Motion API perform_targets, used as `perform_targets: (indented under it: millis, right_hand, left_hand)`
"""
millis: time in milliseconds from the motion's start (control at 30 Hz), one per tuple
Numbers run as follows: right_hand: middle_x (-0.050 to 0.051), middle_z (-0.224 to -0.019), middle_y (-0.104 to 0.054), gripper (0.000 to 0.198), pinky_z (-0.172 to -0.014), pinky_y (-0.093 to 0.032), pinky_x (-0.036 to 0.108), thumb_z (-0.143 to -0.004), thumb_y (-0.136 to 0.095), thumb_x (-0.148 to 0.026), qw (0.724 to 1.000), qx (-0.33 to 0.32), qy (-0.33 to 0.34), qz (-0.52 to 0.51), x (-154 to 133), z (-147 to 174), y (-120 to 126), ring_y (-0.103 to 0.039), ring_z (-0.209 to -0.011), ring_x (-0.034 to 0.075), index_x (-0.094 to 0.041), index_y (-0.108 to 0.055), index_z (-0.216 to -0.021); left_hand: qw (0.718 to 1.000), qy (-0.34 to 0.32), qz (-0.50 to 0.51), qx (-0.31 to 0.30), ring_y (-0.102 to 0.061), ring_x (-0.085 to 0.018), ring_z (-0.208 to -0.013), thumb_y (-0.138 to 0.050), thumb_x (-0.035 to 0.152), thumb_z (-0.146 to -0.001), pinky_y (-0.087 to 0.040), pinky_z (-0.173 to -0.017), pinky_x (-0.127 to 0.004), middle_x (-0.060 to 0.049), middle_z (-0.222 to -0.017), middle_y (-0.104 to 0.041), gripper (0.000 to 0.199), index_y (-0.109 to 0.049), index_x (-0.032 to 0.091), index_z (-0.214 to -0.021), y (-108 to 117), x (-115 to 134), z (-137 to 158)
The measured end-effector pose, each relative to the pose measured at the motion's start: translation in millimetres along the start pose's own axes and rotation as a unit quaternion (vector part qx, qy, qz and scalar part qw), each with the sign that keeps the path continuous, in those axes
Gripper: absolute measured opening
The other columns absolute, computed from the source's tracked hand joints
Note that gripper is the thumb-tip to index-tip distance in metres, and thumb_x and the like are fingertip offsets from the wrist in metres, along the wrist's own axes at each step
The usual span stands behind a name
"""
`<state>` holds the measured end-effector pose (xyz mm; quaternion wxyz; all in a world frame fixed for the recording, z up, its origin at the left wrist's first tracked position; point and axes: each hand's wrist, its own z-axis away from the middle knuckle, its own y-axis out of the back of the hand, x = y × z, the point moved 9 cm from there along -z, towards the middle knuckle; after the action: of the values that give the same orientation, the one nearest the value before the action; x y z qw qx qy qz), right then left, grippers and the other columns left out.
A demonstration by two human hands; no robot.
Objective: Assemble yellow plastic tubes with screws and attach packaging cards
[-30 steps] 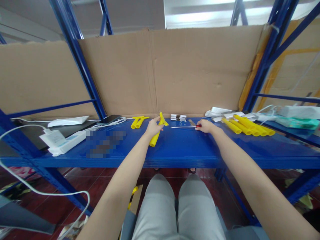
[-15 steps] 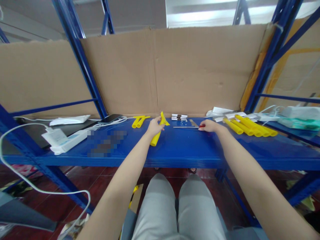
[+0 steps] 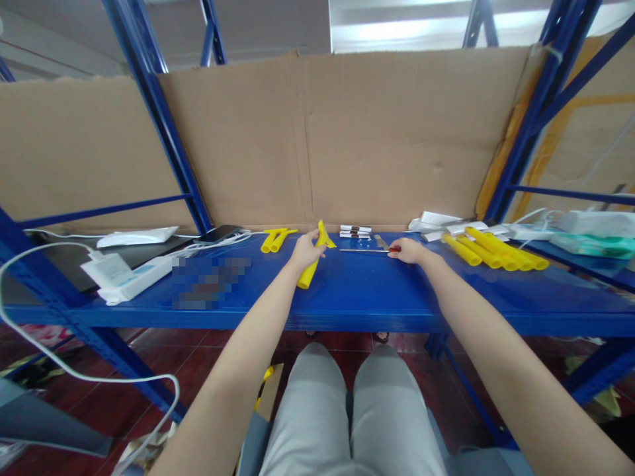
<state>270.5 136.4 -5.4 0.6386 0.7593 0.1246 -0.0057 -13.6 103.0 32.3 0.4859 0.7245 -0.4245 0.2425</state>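
My left hand [image 3: 307,250] is closed around a yellow scraper-like tool [image 3: 308,273] with a thick tubular handle and a flared head. Its handle points towards me, just above or on the blue shelf [image 3: 367,291]. A thin screwdriver [image 3: 364,250] with a red handle is pinched in my right hand [image 3: 409,251], its shaft pointing left towards the yellow tool. Just beyond the shaft lies a small flat metal piece [image 3: 381,242], beside a few tiny clear bits. Behind them are small white-and-dark packs [image 3: 355,231], stacked together.
Two similar yellow tools [image 3: 278,240] lie left of centre. Several yellow tubular handles [image 3: 489,251] rest at the right near white packets [image 3: 436,223]. A power strip [image 3: 139,277], cables and a dark phone [image 3: 223,233] sit at the left. Cardboard [image 3: 377,139] walls off the back.
My right hand has shifted slightly left with the screwdriver, bringing its tip nearer the yellow tool. The left hand stays in about the same place.
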Motion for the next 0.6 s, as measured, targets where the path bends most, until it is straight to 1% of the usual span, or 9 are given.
perform_targets:
  millis: [300, 467, 600]
  right_hand:
    - [0.008, -0.097, -0.073, 0.031, -0.076, -0.048, 0.027, -0.080, -0.063, -0.040, 1.000, 0.015, -0.013, -0.013, -2, 5, 6, -0.065, -0.090, 0.021, -0.020, -0.071, -0.102]
    - [0.007, -0.100, -0.072, 0.028, -0.077, -0.048, 0.027, -0.081, -0.061, -0.036, 0.999, 0.035, -0.029, -0.014, -7, 8, 14, -0.065, -0.092, 0.020, -0.020, -0.069, -0.103]
    - [0.007, -0.101, -0.072, 0.028, -0.078, -0.048, 0.028, -0.082, -0.059, -0.036, 0.998, 0.044, -0.034, -0.009, -11, 10, 18, -0.065, -0.095, 0.021, -0.021, -0.068, -0.104]
  left_hand:
    - [1.000, -0.008, -0.015, 0.002, -0.063, -0.007, -0.051, -0.061, 0.004, -0.075, -0.049, -0.049, -0.019, -0.014, -0.122, -0.063, 0.053, -0.057, 0.012, -0.127, 0, 1, 0]
    - [1.000, -0.014, -0.006, -0.007, -0.062, -0.005, -0.051, -0.060, 0.003, -0.075, -0.048, -0.047, -0.016, -0.011, -0.121, -0.064, 0.049, -0.059, 0.012, -0.123, -1, 1, 0]
    - [1.000, -0.003, 0.002, -0.008, -0.060, -0.004, -0.050, -0.059, 0.005, -0.074, -0.046, -0.044, -0.014, -0.010, -0.122, -0.064, 0.050, -0.058, 0.013, -0.123, -1, -1, 0]
